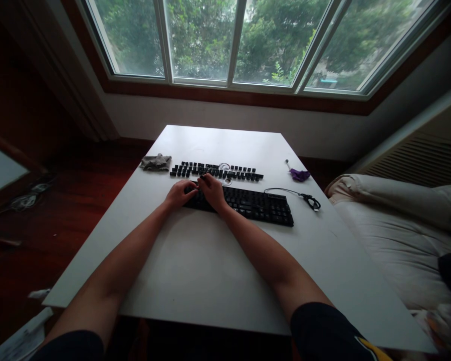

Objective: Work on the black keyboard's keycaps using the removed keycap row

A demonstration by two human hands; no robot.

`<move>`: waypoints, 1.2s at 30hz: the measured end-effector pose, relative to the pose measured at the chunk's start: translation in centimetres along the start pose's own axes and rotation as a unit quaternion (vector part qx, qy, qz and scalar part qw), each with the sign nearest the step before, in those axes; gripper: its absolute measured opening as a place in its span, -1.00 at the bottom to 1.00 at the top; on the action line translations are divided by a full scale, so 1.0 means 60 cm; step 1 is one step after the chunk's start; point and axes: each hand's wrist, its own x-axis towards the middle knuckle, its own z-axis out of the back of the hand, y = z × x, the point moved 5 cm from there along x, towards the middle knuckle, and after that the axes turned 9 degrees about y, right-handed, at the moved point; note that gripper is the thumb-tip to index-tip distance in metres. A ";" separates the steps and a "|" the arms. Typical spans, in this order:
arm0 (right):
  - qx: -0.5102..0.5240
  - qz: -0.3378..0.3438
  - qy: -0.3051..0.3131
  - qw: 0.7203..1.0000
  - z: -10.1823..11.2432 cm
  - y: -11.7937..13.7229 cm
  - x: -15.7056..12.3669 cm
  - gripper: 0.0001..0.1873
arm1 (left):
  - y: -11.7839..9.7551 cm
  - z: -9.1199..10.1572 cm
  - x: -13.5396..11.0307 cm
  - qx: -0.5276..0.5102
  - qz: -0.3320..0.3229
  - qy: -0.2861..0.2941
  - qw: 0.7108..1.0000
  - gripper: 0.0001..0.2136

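A black keyboard [248, 203] lies crosswise on the white table, its left end partly covered by my hands. My left hand [180, 193] is closed over that end, thumb and fingers drawn together; anything inside is hidden. Close beside it, my right hand [212, 190] pinches what looks like a small black keycap [203, 177] at the fingertips. Behind the keyboard, loose black keycaps [244, 175] lie in rows. Among them rests a thin wire loop [224, 166], and a small round item [228, 181] sits just behind the keyboard.
A grey cloth [156, 162] lies at the table's left edge. Toward the right are a purple cloth [299, 174], a thin white stick with a dark tip [287, 163] and the keyboard's coiled USB cable [311, 201]. A pale sofa [394, 235] flanks the white table [210, 281].
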 end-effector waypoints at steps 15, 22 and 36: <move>0.081 -0.045 -0.006 0.996 -0.002 -0.026 0.009 -0.60 | -0.004 -0.009 0.000 -0.139 0.009 -0.008 0.990 -0.69; 0.112 -0.072 -0.008 0.991 0.000 -0.038 0.013 -0.57 | -0.010 -0.010 -0.003 -0.147 -0.002 -0.025 0.989 -0.64; 0.127 -0.072 0.002 0.989 -0.001 -0.051 0.020 -0.58 | -0.021 -0.008 -0.002 -0.093 -0.036 -0.014 0.995 -0.69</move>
